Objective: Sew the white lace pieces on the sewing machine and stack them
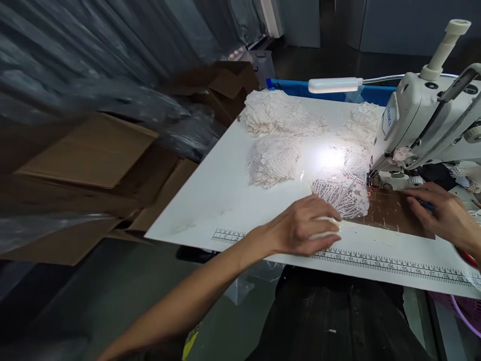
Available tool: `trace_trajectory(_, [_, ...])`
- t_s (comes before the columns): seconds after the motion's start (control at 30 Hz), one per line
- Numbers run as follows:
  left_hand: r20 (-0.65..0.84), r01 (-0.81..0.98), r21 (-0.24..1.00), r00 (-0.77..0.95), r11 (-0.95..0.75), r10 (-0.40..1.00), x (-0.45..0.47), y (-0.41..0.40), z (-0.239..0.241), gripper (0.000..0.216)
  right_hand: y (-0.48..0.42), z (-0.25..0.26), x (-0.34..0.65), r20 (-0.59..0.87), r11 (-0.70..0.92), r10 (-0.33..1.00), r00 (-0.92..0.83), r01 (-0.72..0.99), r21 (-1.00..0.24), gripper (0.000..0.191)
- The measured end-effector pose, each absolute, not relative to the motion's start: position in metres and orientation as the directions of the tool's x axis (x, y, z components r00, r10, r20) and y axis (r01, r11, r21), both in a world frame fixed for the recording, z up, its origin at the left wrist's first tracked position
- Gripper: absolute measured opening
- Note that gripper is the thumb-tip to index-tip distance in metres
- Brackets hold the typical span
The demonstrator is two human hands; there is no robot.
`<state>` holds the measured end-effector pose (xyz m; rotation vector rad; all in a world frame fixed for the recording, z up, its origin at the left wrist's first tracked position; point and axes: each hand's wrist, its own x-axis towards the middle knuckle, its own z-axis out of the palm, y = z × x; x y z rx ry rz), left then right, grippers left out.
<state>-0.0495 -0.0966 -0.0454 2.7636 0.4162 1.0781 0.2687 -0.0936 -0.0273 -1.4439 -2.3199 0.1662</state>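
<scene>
My left hand point(306, 225) lies on the white sewing table point(210, 200), fingers curled together near the lower edge of a white lace piece point(340, 193). The lace runs up under the presser foot of the white sewing machine point(421, 125). My right hand point(441, 213) rests on the brown plate point(391, 213) to the right of the needle, fingers closed round a small dark tool I cannot make out. A printed ruler point(394, 263) runs along the table's front edge just below both hands.
Piles of white lace point(278, 135) sit at the back of the table. A lamp on a flexible neck point(334, 85) shines on the work. Cardboard boxes point(93, 155) and plastic sheeting point(93, 60) crowd the left. A blue bin point(293, 86) stands behind, and a purple basket point(464, 308) at lower right.
</scene>
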Motion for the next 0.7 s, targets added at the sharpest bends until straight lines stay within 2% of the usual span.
trace_trajectory(0.07, [0.598,0.245,0.146,0.75,-0.959,0.282,-0.043,-0.083,-0.043,0.014,-0.085,-0.033,0.256,0.27,0.527,0.848,-0.455,0.777,-0.344,0.031])
trace_trajectory(0.2, [0.447,0.213,0.01,0.873,-0.977,0.195,-0.027,-0.059,-0.048,0.018,-0.075,-0.044,0.237,0.274,0.614,0.789,-0.55,0.691,-0.381,0.03])
trace_trajectory(0.3, [0.396,0.207,-0.038,0.901,-0.978,0.176,-0.017,-0.045,-0.057,0.024,-0.078,-0.049,0.23,0.294,0.622,0.782,-0.55,0.662,-0.417,0.027])
trace_trajectory(0.37, [0.415,0.245,0.047,0.877,-0.968,0.243,-0.012,-0.037,-0.061,0.026,-0.084,-0.052,0.227,0.306,0.623,0.781,-0.544,0.644,-0.445,0.023])
trace_trajectory(0.43, [0.464,0.309,0.2,0.806,-0.93,0.368,-0.009,-0.032,-0.063,0.025,-0.091,-0.054,0.224,0.33,0.643,0.764,-0.554,0.615,-0.457,0.022])
trace_trajectory(0.53, [0.532,0.352,0.358,0.684,-0.865,0.499,-0.007,-0.031,-0.063,0.023,-0.098,-0.057,0.22,0.343,0.691,0.722,-0.601,0.606,-0.394,0.029])
trace_trajectory(0.6, [0.548,0.334,0.371,0.675,-0.866,0.495,-0.007,-0.034,-0.064,0.022,-0.1,-0.06,0.219,0.33,0.712,0.702,-0.631,0.621,-0.326,0.034])
trace_trajectory(0.7, [0.539,0.285,0.274,0.746,-0.919,0.392,-0.007,-0.037,-0.065,0.017,-0.1,-0.064,0.218,0.333,0.721,0.692,-0.641,0.635,-0.277,0.035])
